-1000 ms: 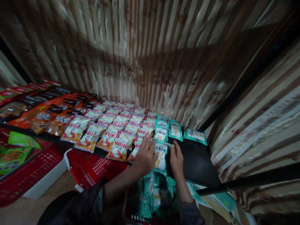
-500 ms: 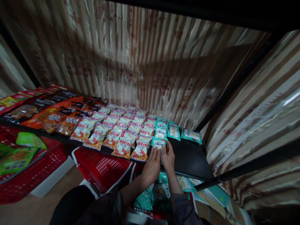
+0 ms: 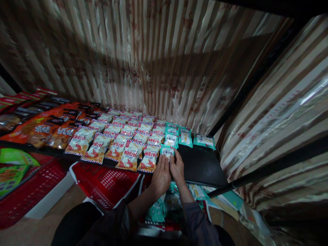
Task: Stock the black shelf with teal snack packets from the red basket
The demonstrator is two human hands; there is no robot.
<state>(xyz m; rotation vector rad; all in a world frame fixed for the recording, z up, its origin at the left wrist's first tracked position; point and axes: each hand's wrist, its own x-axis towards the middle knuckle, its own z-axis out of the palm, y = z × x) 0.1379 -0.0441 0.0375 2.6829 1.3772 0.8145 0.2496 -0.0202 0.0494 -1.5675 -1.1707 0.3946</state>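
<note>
Left hand (image 3: pixel 161 176) lays straight, unclasped fingers on a shiny, pillowy packet (image 3: pixel 167 150); right hand (image 3: pixel 177 168) curves at its four o'clock edge, grip unclear.

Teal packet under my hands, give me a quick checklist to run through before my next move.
1. Left hand on the teal packet: ok, fingers lie flat over its lower part.
2. Right hand at the packet: ok, fingers are along its right side.
3. Packet face up: ok, its printed name shows above the fingertips.
4. Packet's lower edge within the front of the shelf: cannot tell, the hands cover it.
5. Far-right teal packet turned like the others: not ok, it lies sideways.
6. More teal packets below the shelf: ok, several show there.
</note>
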